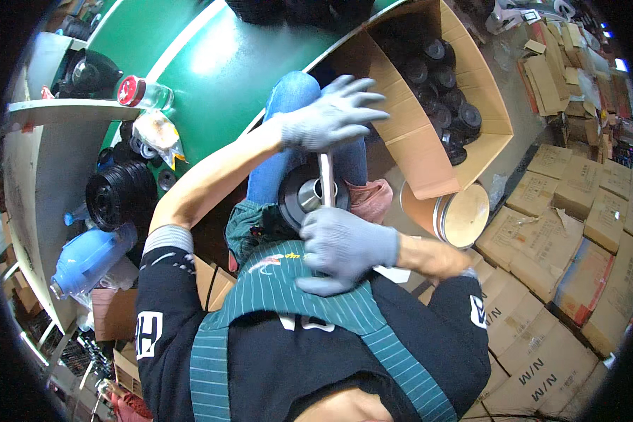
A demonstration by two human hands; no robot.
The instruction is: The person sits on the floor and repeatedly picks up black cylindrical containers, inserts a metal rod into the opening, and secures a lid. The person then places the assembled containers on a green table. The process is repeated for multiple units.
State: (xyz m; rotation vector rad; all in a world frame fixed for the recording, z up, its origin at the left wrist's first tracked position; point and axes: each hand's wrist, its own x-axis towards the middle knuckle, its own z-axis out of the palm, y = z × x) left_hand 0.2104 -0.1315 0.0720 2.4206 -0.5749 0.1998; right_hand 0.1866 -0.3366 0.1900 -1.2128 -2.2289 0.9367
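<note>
My left hand [330, 116], in a grey glove, reaches across above my knees with its fingers spread, holding nothing. Just below its palm is the upper end of a shiny metal rod [326, 179]. My right hand [344, 246], also gloved in grey, is closed round the rod's lower end, close to my apron [274, 271]. Behind the rod, on my lap, rests a black round disc [288, 200] with a silver metal sleeve [308, 195] at its centre. Part of the disc is hidden by the right hand and rod.
An open cardboard box [496, 133] of black round parts stands ahead right, beside a brown drum [464, 214]. Stacked cartons [534, 239] fill the right. A green table [218, 84] holds a red-lidded jar [144, 93]; black discs [119, 193] and a blue container [91, 260] are left.
</note>
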